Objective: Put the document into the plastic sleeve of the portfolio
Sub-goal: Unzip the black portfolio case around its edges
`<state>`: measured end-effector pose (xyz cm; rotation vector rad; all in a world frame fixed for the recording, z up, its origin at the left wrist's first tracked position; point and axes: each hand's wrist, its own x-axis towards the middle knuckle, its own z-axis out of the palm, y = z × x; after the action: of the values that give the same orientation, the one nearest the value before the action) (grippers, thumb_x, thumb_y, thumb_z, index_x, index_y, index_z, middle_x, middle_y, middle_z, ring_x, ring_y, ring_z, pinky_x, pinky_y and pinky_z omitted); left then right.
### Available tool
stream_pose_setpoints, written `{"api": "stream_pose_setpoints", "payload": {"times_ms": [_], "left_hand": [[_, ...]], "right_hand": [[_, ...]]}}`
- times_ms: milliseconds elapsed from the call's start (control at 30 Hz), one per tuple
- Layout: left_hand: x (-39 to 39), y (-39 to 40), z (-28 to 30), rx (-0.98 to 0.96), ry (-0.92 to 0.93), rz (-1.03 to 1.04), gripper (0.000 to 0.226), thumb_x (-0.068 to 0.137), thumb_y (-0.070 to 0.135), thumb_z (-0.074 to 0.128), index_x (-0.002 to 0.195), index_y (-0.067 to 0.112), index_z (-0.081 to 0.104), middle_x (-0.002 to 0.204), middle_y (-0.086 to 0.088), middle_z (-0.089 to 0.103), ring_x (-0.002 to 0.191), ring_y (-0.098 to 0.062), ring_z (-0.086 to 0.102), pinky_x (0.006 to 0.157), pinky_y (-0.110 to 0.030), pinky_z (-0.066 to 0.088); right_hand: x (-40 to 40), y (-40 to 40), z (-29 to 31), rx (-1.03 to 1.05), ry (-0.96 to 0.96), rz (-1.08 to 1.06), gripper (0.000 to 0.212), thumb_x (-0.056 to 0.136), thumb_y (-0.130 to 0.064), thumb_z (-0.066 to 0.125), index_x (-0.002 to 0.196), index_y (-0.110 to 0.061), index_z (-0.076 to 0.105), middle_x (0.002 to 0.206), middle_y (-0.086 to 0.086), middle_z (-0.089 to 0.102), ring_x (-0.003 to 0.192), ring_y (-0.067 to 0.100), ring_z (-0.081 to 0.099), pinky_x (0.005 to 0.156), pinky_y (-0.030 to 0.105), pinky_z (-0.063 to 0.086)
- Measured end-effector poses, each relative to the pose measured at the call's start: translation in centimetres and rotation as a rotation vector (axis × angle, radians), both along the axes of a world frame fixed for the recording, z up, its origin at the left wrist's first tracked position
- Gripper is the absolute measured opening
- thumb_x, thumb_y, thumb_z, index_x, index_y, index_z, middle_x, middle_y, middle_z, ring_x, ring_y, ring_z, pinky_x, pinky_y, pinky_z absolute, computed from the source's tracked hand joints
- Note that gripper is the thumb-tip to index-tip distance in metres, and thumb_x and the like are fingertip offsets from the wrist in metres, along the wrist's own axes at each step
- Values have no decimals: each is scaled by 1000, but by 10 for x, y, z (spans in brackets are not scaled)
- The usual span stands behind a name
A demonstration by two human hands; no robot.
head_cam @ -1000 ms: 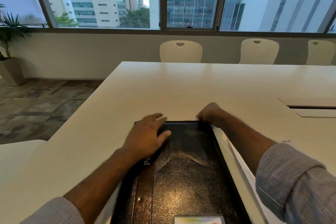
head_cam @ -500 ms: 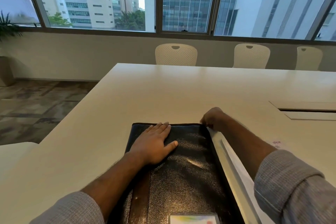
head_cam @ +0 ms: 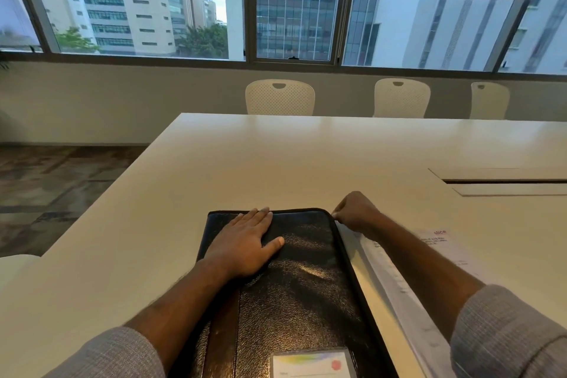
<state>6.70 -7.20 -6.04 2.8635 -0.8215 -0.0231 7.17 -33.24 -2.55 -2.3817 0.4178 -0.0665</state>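
Left hand [head_cam: 245,247] slid back | flat on portfolio [head_cam: 306,285] | right hand [head_cam: 356,212] pinches corner

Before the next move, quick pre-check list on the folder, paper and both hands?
1. Black textured leather portfolio flat on the white table: ok.
2. Left hand pressing flat on the cover: ok.
3. Right hand pinching the far right corner: ok; zip pull or cover edge, cannot tell.
4. Portfolio opened: not ok, shut.
5. White printed document within reach, under the right forearm: ok.
6. Plastic sleeve visible: not ok.
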Motion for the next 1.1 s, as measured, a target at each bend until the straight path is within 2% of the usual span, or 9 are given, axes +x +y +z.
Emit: {"api": "stream_pose_setpoints", "payload": {"times_ms": [133, 267, 400, 500, 900, 1000, 1100], "left_hand": [[0, 0, -1, 3, -6, 4, 79, 92, 71, 17, 155, 27, 2, 164, 8, 0, 149, -10, -2, 119, -31, -2], [0, -1, -1, 5, -10, 7, 79, 92, 71, 17, 155, 27, 1, 164, 7, 0, 149, -10, -1, 117, -31, -2], [0, -1, -2, 7, -23, 13, 79, 92, 71, 16, 155, 27, 2, 164, 7, 0, 149, -10, -1, 115, -29, -3], [1, -2, -3, 7, -29, 15, 79, 91, 72, 15, 155, 27, 2, 164, 7, 1, 149, -10, 0, 116, -29, -3], [3, -3, -4, 16, -15, 23, 79, 91, 72, 16, 155, 27, 2, 164, 8, 0, 149, -10, 0, 116, -30, -1], [5, -3, -4, 24, -14, 26, 80, 91, 73, 16, 155, 27, 2, 164, 8, 0, 149, -10, 1, 117, -31, -1], [7, -3, -6, 23, -14, 25, 81, 90, 74, 15, 155, 28, 3, 164, 8, 1, 149, -10, 1, 115, -30, -1]], "right_hand": [[-15, -7, 4, -118, -9, 238, 15, 84, -10, 67, 95, -4, 74, 97, 10, 73, 85, 21, 63, 75, 35, 53], [-24, -6, -2, -381, -122, 275, 17, 87, -7, 62, 98, -9, 75, 97, 7, 74, 85, 19, 65, 84, 38, 54], [-33, -10, -8, -533, -232, 283, 18, 89, -13, 60, 98, -15, 76, 95, 2, 73, 85, 17, 55, 73, 29, 44], [-41, -11, -10, -559, -258, 289, 19, 89, -16, 60, 98, -18, 76, 95, 0, 73, 84, 15, 52, 70, 28, 40], [-84, -8, -10, -540, -293, 327, 21, 87, -14, 58, 95, -20, 77, 89, -3, 73, 81, 14, 54, 73, 35, 50], [-94, -6, -10, -535, -302, 322, 21, 88, -14, 58, 97, -19, 77, 90, -2, 73, 80, 13, 54, 72, 33, 51], [-105, -5, -11, -526, -297, 319, 21, 89, -15, 58, 98, -19, 77, 90, -3, 73, 80, 12, 52, 69, 28, 45]]}}
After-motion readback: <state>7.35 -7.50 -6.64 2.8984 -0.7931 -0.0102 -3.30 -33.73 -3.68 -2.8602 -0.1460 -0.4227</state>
